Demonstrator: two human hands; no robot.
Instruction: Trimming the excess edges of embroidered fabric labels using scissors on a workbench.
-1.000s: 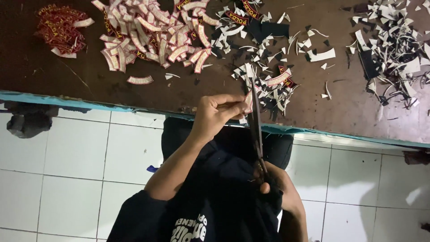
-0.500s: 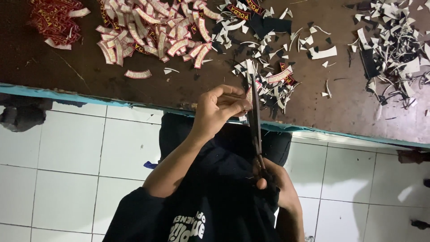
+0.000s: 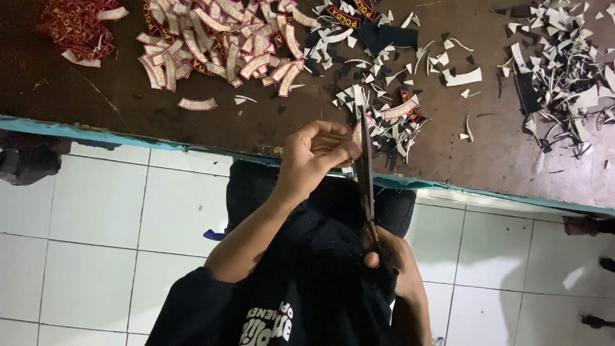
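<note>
The person's left hand [image 3: 317,157] sits near the middle of the view, right at the blue edge of the brown table [image 3: 128,96]. Its fingers are curled in and pinch a small curved patch piece [image 3: 357,136], which peeks out at about 2 o'clock from the hand. Most of the piece is hidden by the fingers, so its full shape cannot be told.

The right hand [image 3: 387,259] is lower down, at about 5 o'clock from the left hand. Its fingers are closed through the handles of a pair of long dark scissors [image 3: 366,173]. The blades point straight up toward 12 o'clock and look almost shut. They run just beside the left fingertips and touch the small piece there.

On the table, at about 11 o'clock from the left hand, lies a big heap of finished curved patches [image 3: 224,38], pale with red rims. One curved patch [image 3: 197,103] lies alone below that heap. At the far 10 o'clock corner is a pile of red patches [image 3: 77,25]. Just past the scissor tips, at 1 o'clock, lie many white and black scraps [image 3: 384,109]. A second mound of scraps [image 3: 564,70] sits well apart at 2 o'clock.

Under the table is a white tiled floor [image 3: 96,211]. The person wears a black shirt [image 3: 301,295].
</note>
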